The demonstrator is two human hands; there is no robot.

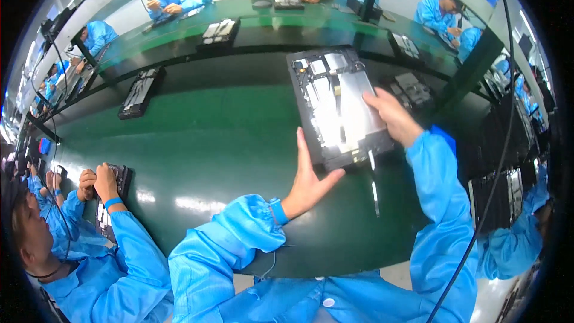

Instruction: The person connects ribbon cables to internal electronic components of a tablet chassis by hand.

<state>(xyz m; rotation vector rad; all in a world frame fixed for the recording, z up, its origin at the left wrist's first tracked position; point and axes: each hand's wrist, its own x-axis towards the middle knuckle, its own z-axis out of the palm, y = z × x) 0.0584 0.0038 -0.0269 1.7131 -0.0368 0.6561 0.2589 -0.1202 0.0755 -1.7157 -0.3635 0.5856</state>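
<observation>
Opened tablet (pixel 339 106) pinched at three-o'clock edge by right-hand grip (pixel 393 113), fingers hidden; left-hand grip (pixel 306 184) spread at seven o'clock; green tabletop (pixel 197 143) stretched toward nine.

Over a green table (pixel 179 149), the right hand (pixel 391 113) grips an opened tablet (pixel 326 104). The left hand (pixel 309 182) — spread wide — is at its lower corner.

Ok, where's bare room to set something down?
Widest: green table between the left co-worker's hands and the left hand. Another patch lies between the wearer's sleeves. Crowded: the right, with the right hand, held device and a second device.
</observation>
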